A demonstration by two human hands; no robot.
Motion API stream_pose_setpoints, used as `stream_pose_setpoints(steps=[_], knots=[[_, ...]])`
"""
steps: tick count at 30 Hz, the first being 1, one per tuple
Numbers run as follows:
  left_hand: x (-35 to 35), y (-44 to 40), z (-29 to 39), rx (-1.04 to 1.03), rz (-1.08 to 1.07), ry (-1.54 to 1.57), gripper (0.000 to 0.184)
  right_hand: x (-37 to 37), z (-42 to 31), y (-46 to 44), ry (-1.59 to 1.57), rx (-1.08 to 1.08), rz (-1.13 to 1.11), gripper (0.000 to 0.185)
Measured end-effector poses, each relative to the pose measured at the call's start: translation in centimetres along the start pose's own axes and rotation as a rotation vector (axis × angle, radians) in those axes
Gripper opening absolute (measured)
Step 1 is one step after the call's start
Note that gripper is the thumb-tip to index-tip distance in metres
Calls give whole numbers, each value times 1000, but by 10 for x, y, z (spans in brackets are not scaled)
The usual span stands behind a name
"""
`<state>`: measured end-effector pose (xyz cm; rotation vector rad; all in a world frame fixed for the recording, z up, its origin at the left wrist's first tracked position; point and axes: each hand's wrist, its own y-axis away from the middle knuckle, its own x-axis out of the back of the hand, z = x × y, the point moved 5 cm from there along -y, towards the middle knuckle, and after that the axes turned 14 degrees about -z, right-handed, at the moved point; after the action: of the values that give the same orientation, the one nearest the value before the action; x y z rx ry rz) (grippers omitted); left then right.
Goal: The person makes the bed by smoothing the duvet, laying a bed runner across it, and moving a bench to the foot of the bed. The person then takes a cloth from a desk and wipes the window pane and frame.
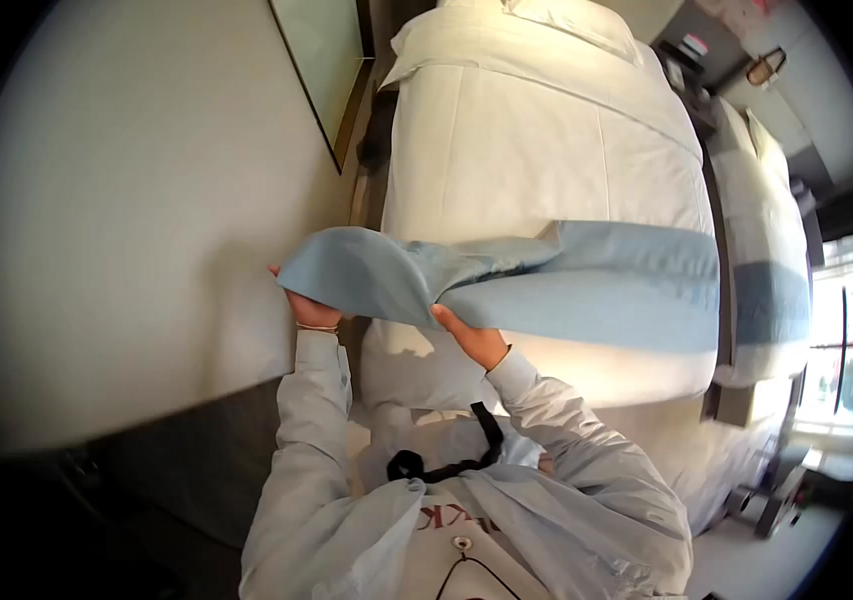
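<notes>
A blue cloth runner (586, 290) lies across the lower part of a bed with white bedding (536, 130). Its left end is lifted off the bed and folded over near the wall. My left hand (311, 308) grips that raised end from below, its fingers partly hidden behind the cloth. With the thumb on top, my right hand (471, 335) holds the runner's near edge, close to the bed's left side. Creases run through the cloth between my hands and toward the middle.
To the left rises a pale wall (146, 220) with a framed panel (326, 70). A second bed (761, 200) with a blue band stands at the right, beside a bright window (841, 340). A bag (766, 67) hangs at the upper right.
</notes>
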<state>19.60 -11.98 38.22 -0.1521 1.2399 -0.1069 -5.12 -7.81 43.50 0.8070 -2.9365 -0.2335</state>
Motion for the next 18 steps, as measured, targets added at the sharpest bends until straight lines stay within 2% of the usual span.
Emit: stream_pose_setpoints(steps=[1, 3, 4, 5, 6, 8, 9, 10, 11, 12, 13, 14, 15, 17, 18], knots=[[8, -11, 16, 34, -4, 10, 42, -9, -10, -13, -15, 53, 1, 35], [35, -22, 32, 151, 117, -345, 34, -31, -3, -32, 16, 23, 53, 35], [57, -24, 43, 184, 20, -361, 36, -50, -2, -40, 149, 19, -28, 34], [93, -16, 46, 135, -121, -224, 41, -68, 6, -42, 265, 20, -104, 33], [101, -2, 53, 82, 57, -239, 39, -79, 13, -35, 248, 7, -85, 33], [116, 6, 74, 67, 82, -197, 38, -106, 37, -32, -7, -53, 83, 31], [124, 3, 88, 102, -63, -127, 38, -127, 51, -37, -125, -89, 174, 30], [137, 1, 97, 79, 248, -228, 32, -146, 73, -47, -121, -114, 203, 30], [174, 5, 94, 109, 253, -211, 32, -170, 124, -54, -460, -351, 215, 29], [239, 26, 87, 259, 479, -326, 29, -189, 165, -46, -812, -567, 222, 29], [303, 50, 84, 412, 702, -452, 27, -194, 187, -40, -828, -567, 248, 29], [361, 89, 73, 610, 802, -277, 24, -206, 213, -29, -881, -762, 174, 28], [390, 124, 68, 802, 906, -101, 21, -216, 232, -13, -935, -955, 87, 28], [365, 155, 62, 955, 1265, -192, 29, -216, 258, 6, -972, -996, 127, 26], [363, 165, 58, 972, 1276, -195, 29, -213, 271, 21, -979, -1040, 146, 25]])
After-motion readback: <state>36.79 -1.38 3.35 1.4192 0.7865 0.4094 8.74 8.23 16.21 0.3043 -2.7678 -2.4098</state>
